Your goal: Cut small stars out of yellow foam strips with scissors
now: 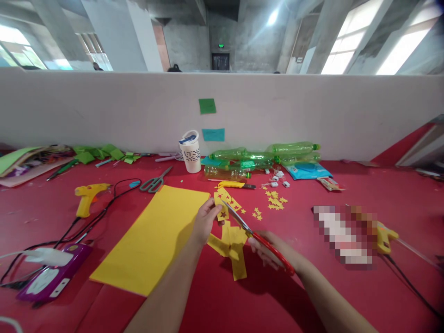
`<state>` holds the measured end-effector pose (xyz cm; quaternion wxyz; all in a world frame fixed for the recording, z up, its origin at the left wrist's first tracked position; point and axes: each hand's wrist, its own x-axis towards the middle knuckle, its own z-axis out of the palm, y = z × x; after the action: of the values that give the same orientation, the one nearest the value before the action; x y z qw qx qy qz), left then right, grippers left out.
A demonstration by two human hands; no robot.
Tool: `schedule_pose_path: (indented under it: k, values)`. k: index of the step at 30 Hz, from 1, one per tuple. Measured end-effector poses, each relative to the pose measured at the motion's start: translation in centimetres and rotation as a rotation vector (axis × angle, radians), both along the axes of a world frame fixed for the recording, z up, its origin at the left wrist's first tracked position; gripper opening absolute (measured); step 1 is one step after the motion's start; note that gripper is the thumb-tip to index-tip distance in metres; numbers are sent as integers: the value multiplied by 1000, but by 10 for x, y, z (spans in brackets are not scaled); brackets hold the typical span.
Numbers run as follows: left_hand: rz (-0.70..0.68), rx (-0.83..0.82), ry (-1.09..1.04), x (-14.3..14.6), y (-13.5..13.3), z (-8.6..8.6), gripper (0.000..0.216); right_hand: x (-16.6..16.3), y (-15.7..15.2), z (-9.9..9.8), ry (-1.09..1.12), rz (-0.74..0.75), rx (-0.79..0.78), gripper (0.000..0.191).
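The left hand (204,222) pinches a yellow strip (219,200) with star holes, mid-table; the right hand (268,253) grips red scissors (257,237), blades at the strip. A white partition (138,106) lines the red table's (215,305) far edge. The yellow sheet's (149,240) edge runs beside the left hand; the right hand has room before the right-side glue gun (384,237). Counted: two glue guns, one cup (192,157), perhaps five overlapping bottles (294,149).

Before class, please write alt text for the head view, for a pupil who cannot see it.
A person's left hand holds yellow paper with star-shaped holes, and the right hand holds red-handled scissors, blades at the paper. On the red table are yellow stars, a large yellow sheet, green bottles and a white cup.
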<state>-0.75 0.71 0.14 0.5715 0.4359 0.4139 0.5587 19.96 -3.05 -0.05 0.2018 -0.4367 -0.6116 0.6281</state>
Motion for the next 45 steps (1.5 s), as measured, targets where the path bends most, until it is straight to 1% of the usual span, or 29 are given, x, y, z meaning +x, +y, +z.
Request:
schedule_pose_path:
  k: [8,17,22,28,35,45]
  values:
    - [18,-30,-43,0,0,-1,16,-2,0,-3,7,-14,-12,28]
    - [8,-28,-66,-2,2,-2,15,-1,1,-6,-8,21,6,33]
    - [28,-26,-58,-5,4,-3,15,0,2,-5,-32,29,7,34]
    - [16,-42,-33,-9,4,-3,16,-1,2,-4,-70,31,23,35]
    - [17,-63,-1,-11,5,-3,17,-1,3,-6,-54,37,13,34]
    - [21,-63,-24,-10,5,-4,18,-3,2,-1,-103,14,-3,37]
